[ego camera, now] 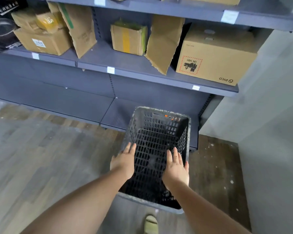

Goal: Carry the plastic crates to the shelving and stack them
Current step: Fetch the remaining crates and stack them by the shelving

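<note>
From the head view, a black plastic crate (156, 149) with slotted walls sits low at the near right, its far end over the bottom shelf (85, 105) of the grey shelving (142, 65) and its near end over the wooden floor (41, 157). Whether it rests there or hangs slightly above is hard to tell. The left hand (123, 162) lies flat by the crate's left rim, fingers spread, holding nothing. The right hand (176, 168) hovers over the crate's inside, its grip likewise spread. On the middle shelf stand cardboard boxes: a large one (213, 56) at far right, a torn leaning sheet (164, 43) beside it, a small taped box (128, 38) further left. A grey wall (269, 115) closes the right side. A green shoe (150, 224) shows at the near edge.
</note>
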